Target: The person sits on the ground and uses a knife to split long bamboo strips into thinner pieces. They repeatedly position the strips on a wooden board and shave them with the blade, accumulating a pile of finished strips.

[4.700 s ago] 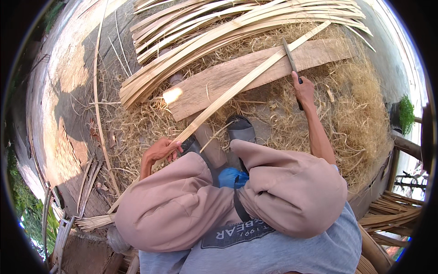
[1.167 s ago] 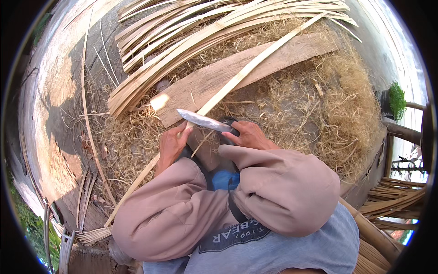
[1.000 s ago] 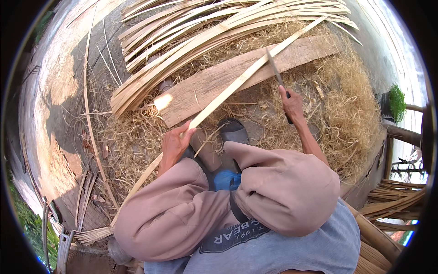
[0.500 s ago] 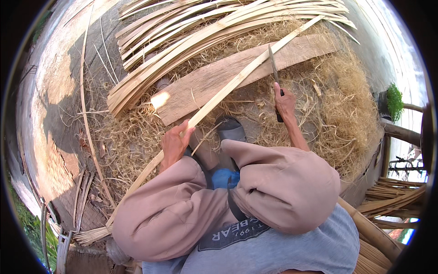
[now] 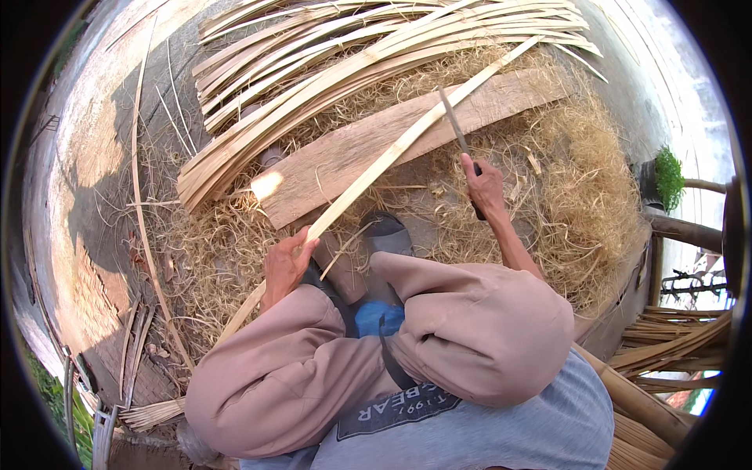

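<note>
A long pale bamboo strip (image 5: 392, 150) runs slantwise from beside my left knee up to the far right, crossing above a wooden plank (image 5: 345, 174). My left hand (image 5: 287, 265) grips the strip between thumb and fingers near my left knee. In my right hand (image 5: 484, 188) is a knife (image 5: 454, 121) with a long narrow blade and a dark handle. Its blade points away from me and lies against the strip over the plank; whether it cuts into the strip I cannot tell. My right fingers are wrapped round the handle.
Many bamboo strips (image 5: 329, 82) lie in a layered pile beyond the plank. Curly shavings (image 5: 580, 188) cover the ground around my feet. A single thin strip (image 5: 139, 188) lies at the left. On the right are a green plant (image 5: 668, 178) and more strips (image 5: 674, 345).
My left hand has moved slightly left and nearer to me, with the strip. The knife tip now tilts further left. The whole view has shifted a little.
</note>
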